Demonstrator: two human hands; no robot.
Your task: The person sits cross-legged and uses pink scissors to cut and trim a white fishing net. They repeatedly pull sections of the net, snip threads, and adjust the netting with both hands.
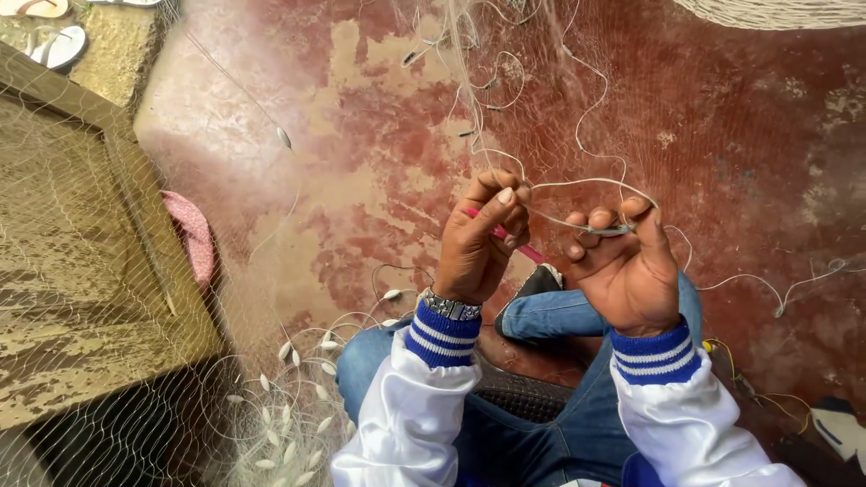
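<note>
Stretching between both hands, a thin whitish cord (pixel 577 222) is pinched taut above the lap | left hand (pixel 478 239) also closed on a pink stick (pixel 505 234), mostly hidden | right hand (pixel 627 271) curled round cord | fine translucent netting (pixel 135 298) barely discernible, cut off left.

2 hands (pixel 550 248), 1 net (pixel 108 298), 1 needle (pixel 505 236)
</note>
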